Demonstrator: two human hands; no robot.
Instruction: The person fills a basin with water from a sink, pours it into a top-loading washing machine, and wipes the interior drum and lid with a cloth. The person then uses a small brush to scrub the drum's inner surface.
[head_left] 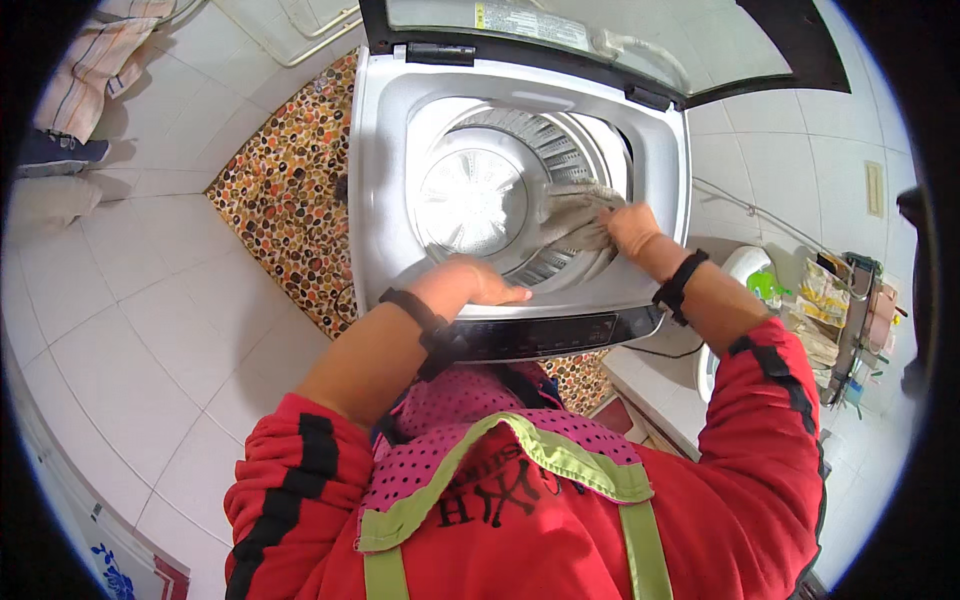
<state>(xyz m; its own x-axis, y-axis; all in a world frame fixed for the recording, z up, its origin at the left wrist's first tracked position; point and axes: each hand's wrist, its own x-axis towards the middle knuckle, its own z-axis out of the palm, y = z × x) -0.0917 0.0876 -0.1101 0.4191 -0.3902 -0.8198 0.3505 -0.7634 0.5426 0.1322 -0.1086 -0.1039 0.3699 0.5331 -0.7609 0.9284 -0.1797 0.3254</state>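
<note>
In front of me stands a white top-loading washing machine [380, 180], its dark-framed glass lid [640, 40] raised at the back. Inside, the metal drum [475, 200] shines brightly at its bottom. My right hand [632, 228] is closed on a greyish-beige cloth [578, 215], which hangs over the right side of the drum. On the front rim of the opening rests my left hand [480, 282], fingers stretched out to the right and holding nothing. Just below it runs the black control panel [540, 335]. Both wrists wear dark bands.
A pebble-patterned floor [290, 200] lies left of the machine, beside white tiles [150, 330]. Towels [100, 75] hang at the upper left. To the right are a white toilet [745, 265] with something green on it and a rack [850, 320] of small items against the tiled wall.
</note>
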